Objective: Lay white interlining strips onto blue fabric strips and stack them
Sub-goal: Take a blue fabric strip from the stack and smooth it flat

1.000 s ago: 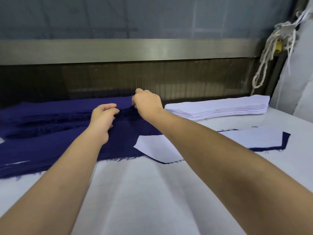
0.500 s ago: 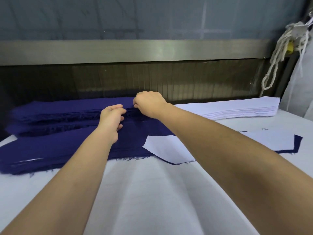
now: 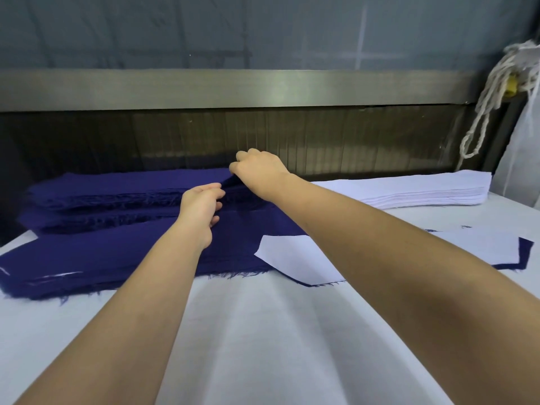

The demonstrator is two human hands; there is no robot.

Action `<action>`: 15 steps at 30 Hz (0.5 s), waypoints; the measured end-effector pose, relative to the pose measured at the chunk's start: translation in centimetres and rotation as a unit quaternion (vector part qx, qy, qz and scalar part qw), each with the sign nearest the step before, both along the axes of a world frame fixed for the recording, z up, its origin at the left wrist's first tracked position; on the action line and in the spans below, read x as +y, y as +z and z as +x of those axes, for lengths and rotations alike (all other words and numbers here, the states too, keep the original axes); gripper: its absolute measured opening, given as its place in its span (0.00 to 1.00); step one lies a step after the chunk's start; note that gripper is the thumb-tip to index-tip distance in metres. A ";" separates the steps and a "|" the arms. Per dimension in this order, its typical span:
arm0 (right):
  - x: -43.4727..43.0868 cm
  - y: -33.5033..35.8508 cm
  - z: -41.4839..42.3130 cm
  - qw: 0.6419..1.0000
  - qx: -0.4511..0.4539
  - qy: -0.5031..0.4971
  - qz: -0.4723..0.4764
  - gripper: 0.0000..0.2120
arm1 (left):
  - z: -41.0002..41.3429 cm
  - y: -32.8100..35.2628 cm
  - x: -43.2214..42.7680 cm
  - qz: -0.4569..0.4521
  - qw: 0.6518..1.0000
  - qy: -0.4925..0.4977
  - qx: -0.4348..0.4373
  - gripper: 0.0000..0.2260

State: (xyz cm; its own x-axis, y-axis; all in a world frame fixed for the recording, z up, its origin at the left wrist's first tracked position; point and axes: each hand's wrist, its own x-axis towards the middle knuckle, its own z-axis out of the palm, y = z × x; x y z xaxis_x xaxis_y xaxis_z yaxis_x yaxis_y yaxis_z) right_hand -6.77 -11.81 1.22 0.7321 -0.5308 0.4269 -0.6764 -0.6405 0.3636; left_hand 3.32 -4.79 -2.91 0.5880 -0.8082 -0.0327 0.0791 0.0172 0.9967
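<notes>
Thick piles of dark blue fabric strips [image 3: 117,197] lie at the back left of the white table [image 3: 263,346]. My right hand [image 3: 260,171] pinches the edge of the top blue strip at the right end of the far pile and lifts it a little. My left hand [image 3: 201,206] rests just below it, fingers curled against the same edge. A stack of white interlining strips [image 3: 423,191] sits at the back right. In front of it lies one blue strip covered by a white interlining strip [image 3: 295,258], partly hidden by my right forearm.
A nearer, flatter pile of blue fabric [image 3: 102,258] reaches toward the table's left edge. Behind the piles runs a metal rail [image 3: 233,89] over a dark panel. A white rope [image 3: 482,112] hangs at the far right beside a white sheet.
My right hand has raised the top blue strip's edge slightly, and my left hand has closed in on it. The head view has shifted a little to the left.
</notes>
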 end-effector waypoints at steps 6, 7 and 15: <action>0.0 0.1 0.1 0.998 -0.047 -0.018 0.028 0.11 | 0.0 0.0 0.0 0.000 1.000 0.003 0.000 0.09; 0.0 0.3 0.1 0.996 -0.066 -0.024 0.051 0.11 | 0.0 0.0 0.0 0.002 1.000 0.004 0.000 0.09; 0.5 1.1 -0.3 0.938 -0.279 -0.024 0.202 0.09 | -0.3 0.2 0.6 -0.055 0.998 -0.003 0.034 0.05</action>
